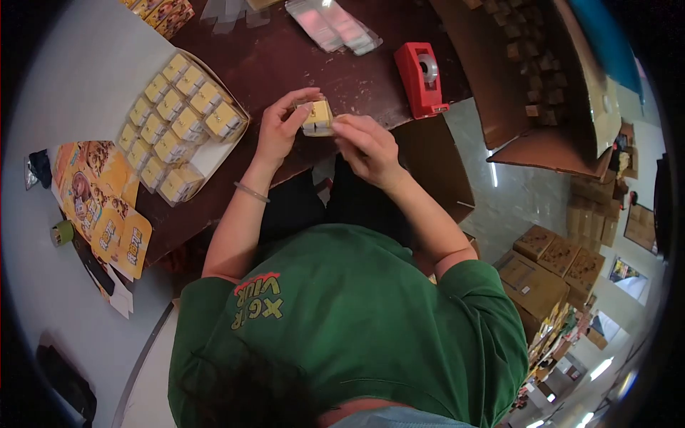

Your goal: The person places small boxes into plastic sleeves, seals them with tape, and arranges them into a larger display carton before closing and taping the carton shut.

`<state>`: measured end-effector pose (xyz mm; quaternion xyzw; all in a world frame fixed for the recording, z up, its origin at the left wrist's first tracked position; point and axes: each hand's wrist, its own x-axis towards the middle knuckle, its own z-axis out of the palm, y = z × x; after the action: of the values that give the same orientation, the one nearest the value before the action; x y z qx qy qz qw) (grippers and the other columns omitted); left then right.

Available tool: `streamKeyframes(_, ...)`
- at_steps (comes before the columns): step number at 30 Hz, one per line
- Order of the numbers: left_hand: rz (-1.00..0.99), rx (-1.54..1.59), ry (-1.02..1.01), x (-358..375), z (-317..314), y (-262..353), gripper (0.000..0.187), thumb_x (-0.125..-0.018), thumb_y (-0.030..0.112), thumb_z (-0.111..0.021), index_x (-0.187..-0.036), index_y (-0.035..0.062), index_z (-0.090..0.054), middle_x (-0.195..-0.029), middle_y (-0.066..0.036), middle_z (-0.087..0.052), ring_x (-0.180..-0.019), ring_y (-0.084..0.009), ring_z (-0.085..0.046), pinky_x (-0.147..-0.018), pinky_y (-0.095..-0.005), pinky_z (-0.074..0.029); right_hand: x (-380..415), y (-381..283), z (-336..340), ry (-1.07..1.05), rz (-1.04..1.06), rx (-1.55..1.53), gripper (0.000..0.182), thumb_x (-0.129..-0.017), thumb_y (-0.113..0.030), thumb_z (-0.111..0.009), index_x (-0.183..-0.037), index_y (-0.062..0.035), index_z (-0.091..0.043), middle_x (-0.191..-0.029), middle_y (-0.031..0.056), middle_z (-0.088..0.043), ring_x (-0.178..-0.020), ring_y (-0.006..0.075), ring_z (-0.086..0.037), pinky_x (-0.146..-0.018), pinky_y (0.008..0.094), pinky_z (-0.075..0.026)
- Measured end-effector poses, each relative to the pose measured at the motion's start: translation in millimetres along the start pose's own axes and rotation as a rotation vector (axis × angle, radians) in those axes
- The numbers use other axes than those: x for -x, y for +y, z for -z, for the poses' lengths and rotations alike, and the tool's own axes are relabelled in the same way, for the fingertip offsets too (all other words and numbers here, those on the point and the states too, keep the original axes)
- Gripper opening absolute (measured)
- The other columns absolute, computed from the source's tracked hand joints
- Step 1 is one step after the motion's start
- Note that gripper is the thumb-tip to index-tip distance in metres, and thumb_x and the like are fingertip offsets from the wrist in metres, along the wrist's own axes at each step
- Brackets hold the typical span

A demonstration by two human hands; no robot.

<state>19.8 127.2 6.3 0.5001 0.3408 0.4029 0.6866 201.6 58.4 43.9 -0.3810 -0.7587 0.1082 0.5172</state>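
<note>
Over the front edge of the dark red table, my left hand (284, 123) is closed on a small clear box with a yellow card face (317, 113), the thumb on its face. At the box's lower right corner, my right hand (367, 146) is pinched, its fingertips touching the box; whether they hold a separate piece is too small to tell. To the left stands an open carton tray (227, 158) with several similar yellow-faced boxes (187, 123) in rows.
A red tape dispenser (421, 82) stands on the table's right. Clear plastic sleeves (332, 27) lie at the back. Orange printed sheets (100, 192) lie left. A large open carton (546, 153) with small boxes is at the right, near stacked brown cartons (531, 282).
</note>
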Motion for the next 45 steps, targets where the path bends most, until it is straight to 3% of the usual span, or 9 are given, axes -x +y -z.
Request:
streamKeyframes(5, 0.055, -0.011, -0.002, -1, 6, -6, 0.033, -0.097, 0.013, -0.053, -0.126, -0.0003, -0.06, -0.116, -0.007, -0.066, -0.107, -0.0134, -0.061, -0.096, -0.0275, -0.045, -37, -2, -5, -0.174, -0.307, 0.004, 0.036, -0.083, -0.008, -0.071, -0.119, -0.0103, -0.066, -0.098, 0.0088, -0.064, -0.09, 0.0291, -0.062, -0.078, 0.0376, -0.053)
streamKeyframes(13, -0.096, -0.05, 0.033, 2, -2, -8, 0.029, -0.097, 0.015, -0.055, -0.12, -0.0011, -0.061, -0.112, -0.004, -0.065, -0.104, -0.0102, -0.059, -0.093, -0.0258, -0.045, -54, 21, -2, -0.38, -0.435, -0.115, 0.022, -0.087, -0.02, -0.069, -0.106, -0.0112, -0.075, -0.098, 0.0085, -0.063, -0.098, 0.0264, -0.054, -0.091, 0.0379, -0.043)
streamKeyframes(24, -0.107, 0.012, 0.088, 7, -10, -9, 0.027, -0.1, 0.017, -0.053, -0.118, -0.0007, -0.062, -0.109, -0.005, -0.066, -0.104, -0.0115, -0.059, -0.093, -0.0269, -0.046, -51, 24, 0, -0.271, -0.499, -0.04, 0.016, -0.081, -0.021, -0.076, -0.092, -0.0096, -0.076, -0.089, 0.005, -0.064, -0.091, 0.024, -0.056, -0.079, 0.0348, -0.047)
streamKeyframes(27, -0.026, 0.307, 0.019, 11, -3, -20, 0.037, -0.094, 0.018, -0.062, -0.127, 0.0015, -0.056, -0.117, -0.007, -0.063, -0.113, -0.015, -0.056, -0.097, -0.0309, -0.045, -51, 25, -3, -0.278, -0.549, -0.1, 0.014, -0.079, -0.019, -0.077, -0.089, -0.0088, -0.076, -0.084, 0.0061, -0.065, -0.087, 0.0237, -0.058, -0.077, 0.0353, -0.048)
streamKeyframes(31, -0.028, -0.241, -0.163, 16, 5, -13, 0.07, -0.078, 0.008, -0.077, -0.138, 0.0052, -0.042, -0.128, -0.007, -0.054, -0.118, -0.0158, -0.053, -0.101, -0.0315, -0.043, -57, 23, -1, -0.326, -0.614, -0.121, 0.013, -0.078, -0.017, -0.077, -0.085, -0.0066, -0.075, -0.083, 0.0075, -0.066, -0.087, 0.0237, -0.059, -0.079, 0.0361, -0.048)
streamKeyframes(34, -0.002, -0.309, -0.128, 17, 2, -14, 0.064, -0.077, 0.003, -0.076, -0.134, 0.0055, -0.046, -0.125, -0.007, -0.057, -0.115, -0.0152, -0.055, -0.1, -0.0315, -0.044, -58, 20, 0, -0.373, -0.371, 0.035, 0.017, -0.077, -0.017, -0.078, -0.087, -0.0052, -0.071, -0.083, 0.0083, -0.066, -0.087, 0.0238, -0.06, -0.078, 0.0362, -0.049)
streamKeyframes(41, -0.125, -0.357, 0.023, 21, -13, -9, 0.061, -0.076, 0.003, -0.077, -0.131, 0.0057, -0.052, -0.123, -0.008, -0.061, -0.114, -0.0182, -0.058, -0.098, -0.0329, -0.046, -42, 26, -7, -0.208, -0.805, -0.034, 0.049, -0.074, -0.034, -0.083, -0.1, 0.0001, -0.059, -0.08, 0.0127, -0.064, -0.075, 0.0298, -0.064, -0.068, 0.0368, -0.051)
streamKeyframes(43, -0.261, -0.434, 0.257, 25, -36, -16, 0.064, -0.075, 0.007, -0.079, -0.132, 0.0062, -0.051, -0.122, -0.011, -0.063, -0.115, -0.0222, -0.06, -0.099, -0.0347, -0.046, -35, 3, -8, -0.182, -0.864, 0.094, 0.055, -0.075, -0.04, -0.082, -0.106, -0.0018, -0.056, -0.088, 0.0141, -0.065, -0.081, 0.0312, -0.065, -0.072, 0.0384, -0.052)
streamKeyframes(45, -0.291, -0.281, 0.297, 31, -51, -39, 0.072, -0.078, 0.006, -0.076, -0.142, 0.0049, -0.043, -0.14, -0.014, -0.051, -0.128, -0.0276, -0.051, -0.105, -0.0372, -0.041, -25, -24, -14, -0.192, -0.736, 0.212, 0.065, -0.074, -0.043, -0.08, -0.119, -0.0034, -0.054, -0.118, 0.0201, -0.055, -0.105, 0.0371, -0.06, -0.086, 0.0427, -0.051)
